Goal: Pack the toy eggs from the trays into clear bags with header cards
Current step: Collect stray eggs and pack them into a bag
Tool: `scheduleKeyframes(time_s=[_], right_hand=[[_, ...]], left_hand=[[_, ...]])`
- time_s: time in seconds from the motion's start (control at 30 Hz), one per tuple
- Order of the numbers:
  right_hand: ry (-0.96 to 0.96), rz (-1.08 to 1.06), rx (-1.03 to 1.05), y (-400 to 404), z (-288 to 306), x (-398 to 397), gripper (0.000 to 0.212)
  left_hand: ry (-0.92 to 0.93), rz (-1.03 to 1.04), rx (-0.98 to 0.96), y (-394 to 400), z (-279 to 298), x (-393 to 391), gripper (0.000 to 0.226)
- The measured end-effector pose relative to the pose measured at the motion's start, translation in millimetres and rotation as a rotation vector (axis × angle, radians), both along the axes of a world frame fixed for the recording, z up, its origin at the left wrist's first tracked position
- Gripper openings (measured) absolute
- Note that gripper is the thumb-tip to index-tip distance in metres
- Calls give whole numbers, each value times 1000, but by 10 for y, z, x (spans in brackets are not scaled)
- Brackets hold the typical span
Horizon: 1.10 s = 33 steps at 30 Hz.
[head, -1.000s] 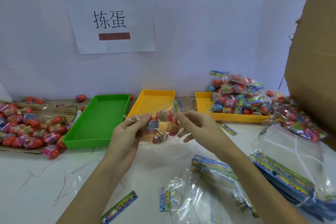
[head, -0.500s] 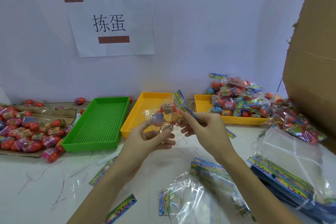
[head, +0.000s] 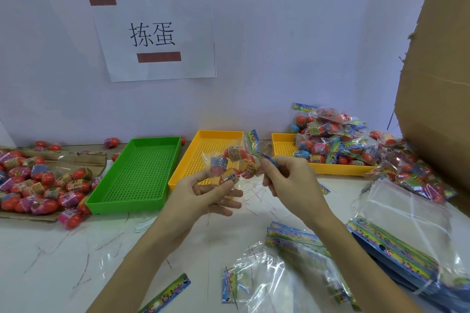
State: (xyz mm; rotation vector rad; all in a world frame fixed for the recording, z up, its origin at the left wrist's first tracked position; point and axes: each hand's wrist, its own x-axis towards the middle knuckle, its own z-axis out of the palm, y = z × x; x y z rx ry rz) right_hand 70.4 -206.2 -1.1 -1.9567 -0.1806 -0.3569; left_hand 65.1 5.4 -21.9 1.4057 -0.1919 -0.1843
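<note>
the filled clear bag (head: 232,162), with several toy eggs (head: 235,154) inside, hangs in the air just in front of the middle yellow tray (head: 203,146). the left hand (head: 201,193) cups it from below, thumb and fingers curled round the bottom eggs. the right hand (head: 290,173) pinches the bag's neck beside the colourful header card (head: 253,141), which sticks up at a tilt.

the main risk, as i judge it, is at that neck. the film is slippery and bunched, so if the right hand's pinch loosens while the card is being folded over or sealed, the mouth could gape and an egg could roll out toward the bench (head: 76,262). whether the flap is already stuck down i cannot tell. a card sealed while tilted like this would probably end up crooked.

the left hand holds only the lower eggs, so the upper ones could shift and tip the bag sideways.

to the right of the middle yellow tray, the other yellow tray (head: 282,146) is heaped with finished packs (head: 330,140); tossing this one onto that pile could send it sliding off. nearer the person than the middle tray, loose empty bags (head: 284,272) lie where a dropped egg could hide.
</note>
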Motion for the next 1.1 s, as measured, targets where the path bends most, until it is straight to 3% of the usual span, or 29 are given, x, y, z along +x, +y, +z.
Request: scheduleKeyframes(time_s=[0.13, 0.27, 0.4, 0.5, 0.6, 0.67, 0.73, 0.8, 0.83, 0.9, 1.0, 1.1], right_hand=[[-40, -3, -34, -2, -10, -4, 33], [-75, 16, -78, 12, -19, -8, 32], [-27, 74, -26, -17, 10, 5, 39], [44, 70, 46, -32, 10, 5, 37], [219, 60, 256, 23, -11, 5, 28], [463, 158, 499, 51, -21, 14, 57], [722, 385, 857, 36, 11, 10, 80], [813, 582, 1039, -6, 32, -6, 94], [797, 632, 1004, -7, 42, -15, 89], [697, 594, 856, 14, 13, -7, 57], [551, 390, 715, 12, -60, 22, 34], [472, 264, 511, -25, -73, 48, 33]], left_hand=[[81, 0, -146, -35, -14, -1, 59], [83, 62, -122, -21, -26, 19, 71], [223, 45, -210, 25, -7, 42, 56], [174, 58, -135, 33, 12, 20, 53], [-78, 217, 85, -5, 10, -3, 49], [-301, 410, 245, -21, -24, 0, 39], [-624, 579, 490, 6, -63, -8, 37], [-980, 614, 742, 42, -102, -26, 37], [-1118, 585, 829, 51, -119, -27, 36], [-1258, 491, 917, 48, -134, -13, 40], [-1129, 382, 902, -3, -145, 9, 53], [-638, 352, 615, -29, -117, 16, 60]])
